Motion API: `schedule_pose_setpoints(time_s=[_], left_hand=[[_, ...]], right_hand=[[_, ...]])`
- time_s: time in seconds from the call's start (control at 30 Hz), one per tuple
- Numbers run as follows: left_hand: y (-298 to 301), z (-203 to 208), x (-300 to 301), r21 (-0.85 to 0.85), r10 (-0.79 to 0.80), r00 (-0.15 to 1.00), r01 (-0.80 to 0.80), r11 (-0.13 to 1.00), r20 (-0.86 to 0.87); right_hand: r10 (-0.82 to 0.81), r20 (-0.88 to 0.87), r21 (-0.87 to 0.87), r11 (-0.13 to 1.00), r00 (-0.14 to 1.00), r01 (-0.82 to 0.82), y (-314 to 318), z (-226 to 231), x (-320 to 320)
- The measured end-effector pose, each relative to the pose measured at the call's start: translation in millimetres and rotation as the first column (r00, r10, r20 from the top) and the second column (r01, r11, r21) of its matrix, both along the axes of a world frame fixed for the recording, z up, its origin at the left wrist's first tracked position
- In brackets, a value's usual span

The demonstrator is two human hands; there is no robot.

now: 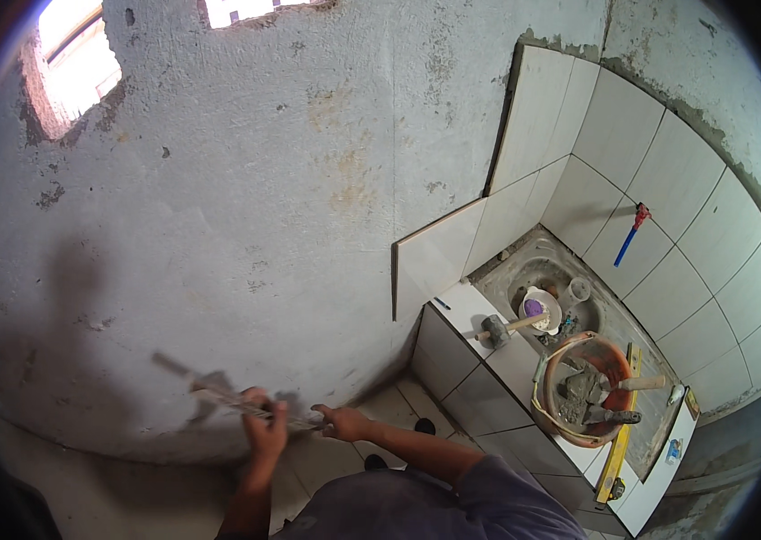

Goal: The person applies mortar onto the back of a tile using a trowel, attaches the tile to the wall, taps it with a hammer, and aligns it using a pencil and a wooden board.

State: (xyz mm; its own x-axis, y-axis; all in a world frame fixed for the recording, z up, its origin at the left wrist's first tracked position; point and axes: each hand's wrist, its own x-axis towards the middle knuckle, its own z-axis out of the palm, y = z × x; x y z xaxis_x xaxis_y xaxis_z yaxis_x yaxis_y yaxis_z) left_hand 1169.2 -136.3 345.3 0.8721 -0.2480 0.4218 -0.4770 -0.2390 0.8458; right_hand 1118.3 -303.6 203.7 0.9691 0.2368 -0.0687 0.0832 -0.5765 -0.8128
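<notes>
My left hand (263, 430) is closed round a long, thin, greyish-brown strip (223, 393), smeared by motion, so its exact kind is unclear. The strip slants up and leftward in front of the rough grey wall (218, 252). My right hand (344, 422) is closed at the strip's lower right end, its fingers curled and the grip partly hidden. Both hands are low in front of my body, over the tiled floor.
At right, a tiled counter holds a rubber mallet (496, 331), a mortar bucket (625, 362) with tools, and a yellow spirit level (616, 461). A bowl (540, 308) stands in the dirty sink (525, 261). A red-and-blue tap (640, 216) juts from the tiled wall.
</notes>
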Motion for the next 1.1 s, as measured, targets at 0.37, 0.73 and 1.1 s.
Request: schedule_pose_setpoints(time_s=[0.37, 0.73, 1.1], left_hand=[[201.4, -116.0, 54.5, 0.017, 0.788, 0.614, -0.789, 0.614, 0.040], [242.1, -165.0, 59.7, 0.216, 0.864, 0.491, -0.861, 0.461, 0.112], [277.5, -180.3, 110.7, 0.211, 0.793, 0.571, -0.765, 0.608, -0.213]], right_hand=[[-0.528, -0.382, -0.128, 0.843, 0.759, 0.523, -117.0, -88.8, -86.8], [-0.594, -0.651, 0.034, 0.599, 0.473, 0.800, -147.2, -104.7, -141.8], [-0.553, -0.705, 0.095, 0.546, 0.443, 0.832, -133.4, -112.6, -143.4]])
